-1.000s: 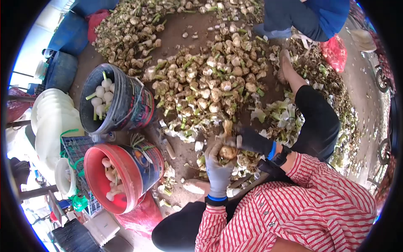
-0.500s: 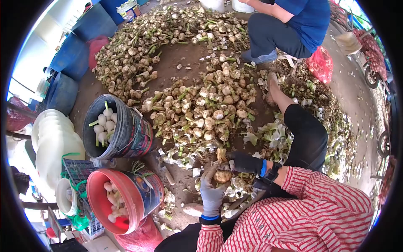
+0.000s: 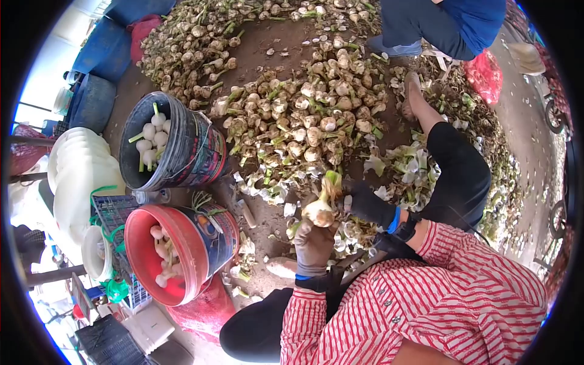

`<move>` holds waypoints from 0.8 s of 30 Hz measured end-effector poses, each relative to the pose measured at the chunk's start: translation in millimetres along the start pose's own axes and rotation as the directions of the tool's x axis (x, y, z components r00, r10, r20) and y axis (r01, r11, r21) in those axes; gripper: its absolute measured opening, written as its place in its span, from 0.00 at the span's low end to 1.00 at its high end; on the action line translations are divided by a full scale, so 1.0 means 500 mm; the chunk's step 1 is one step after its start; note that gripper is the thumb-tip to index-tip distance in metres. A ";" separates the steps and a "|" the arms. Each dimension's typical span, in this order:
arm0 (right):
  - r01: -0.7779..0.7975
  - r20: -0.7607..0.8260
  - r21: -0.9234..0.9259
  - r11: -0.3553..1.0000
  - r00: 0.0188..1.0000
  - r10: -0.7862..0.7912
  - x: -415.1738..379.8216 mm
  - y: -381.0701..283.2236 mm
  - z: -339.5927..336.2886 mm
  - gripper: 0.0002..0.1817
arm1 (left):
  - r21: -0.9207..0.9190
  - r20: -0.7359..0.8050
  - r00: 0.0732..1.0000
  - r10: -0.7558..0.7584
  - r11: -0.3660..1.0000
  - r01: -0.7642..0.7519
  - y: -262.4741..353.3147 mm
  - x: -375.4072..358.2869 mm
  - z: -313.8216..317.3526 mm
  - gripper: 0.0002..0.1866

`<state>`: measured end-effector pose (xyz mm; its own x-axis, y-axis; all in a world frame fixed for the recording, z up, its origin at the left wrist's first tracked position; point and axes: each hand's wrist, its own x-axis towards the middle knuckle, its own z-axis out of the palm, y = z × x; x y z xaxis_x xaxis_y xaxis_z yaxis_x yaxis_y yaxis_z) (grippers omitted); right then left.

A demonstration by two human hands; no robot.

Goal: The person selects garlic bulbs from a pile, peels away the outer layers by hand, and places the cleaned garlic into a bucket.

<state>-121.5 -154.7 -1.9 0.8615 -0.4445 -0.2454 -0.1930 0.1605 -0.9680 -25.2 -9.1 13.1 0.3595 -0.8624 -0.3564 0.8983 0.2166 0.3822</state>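
My left hand (image 3: 313, 246), in a grey glove, grips a garlic bulb (image 3: 318, 214) from below, its pale green stem upright. Just right of the stem is my right hand (image 3: 372, 205), in a dark glove with a light fingertip showing. Its fingers are curled, and I cannot tell what is between them. Beneath and around both hands lie loose white and green peelings (image 3: 359, 237). In front of them spreads a heap of unpeeled garlic (image 3: 304, 115) with cut stems.
On the left stand a black bucket (image 3: 201, 146) and a red-rimmed bucket (image 3: 210, 243), both holding cleaned garlic. A red mesh sack (image 3: 204, 310) lies below them. White containers (image 3: 85, 176) stand further left. Another person (image 3: 426, 27) squats at the upper right, near a red bag (image 3: 485, 76).
Both hands have risen, still close together. The bulb has turned stem-up and shows a whiter surface. My right hand has drawn slightly away to the right. The whole view has shifted.
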 end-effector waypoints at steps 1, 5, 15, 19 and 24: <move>0.164 -0.127 -0.163 0.973 0.974 -0.185 -0.001 0.001 0.013 0.17 | -0.155 0.096 0.995 -0.011 0.988 0.026 -0.001 0.001 -0.008 0.33; 0.216 -0.143 -0.325 0.921 0.951 -0.274 -0.002 0.002 0.011 0.25 | 0.016 -0.095 0.988 -0.123 0.992 0.125 0.012 0.009 0.010 0.36; -0.060 0.240 0.581 0.812 0.966 -0.100 0.002 -0.020 -0.026 0.20 | 0.524 -0.177 0.929 0.326 0.830 -0.192 0.020 0.005 0.045 0.41; -0.148 0.287 0.273 0.951 0.956 0.066 0.002 -0.022 -0.047 0.16 | 0.558 -0.057 0.981 0.185 0.821 -0.122 0.026 0.002 0.007 0.43; -0.148 -0.290 0.042 0.988 0.944 0.154 0.048 0.016 -0.097 0.16 | 0.200 0.054 0.995 0.081 0.976 -0.090 0.026 -0.015 0.043 0.40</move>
<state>-124.9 -206.7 -18.4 0.6476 -0.6508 -0.3962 -0.2988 0.2614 -0.9178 -21.5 -9.9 39.2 0.4169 -0.8654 -0.2782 0.7937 0.1973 0.5755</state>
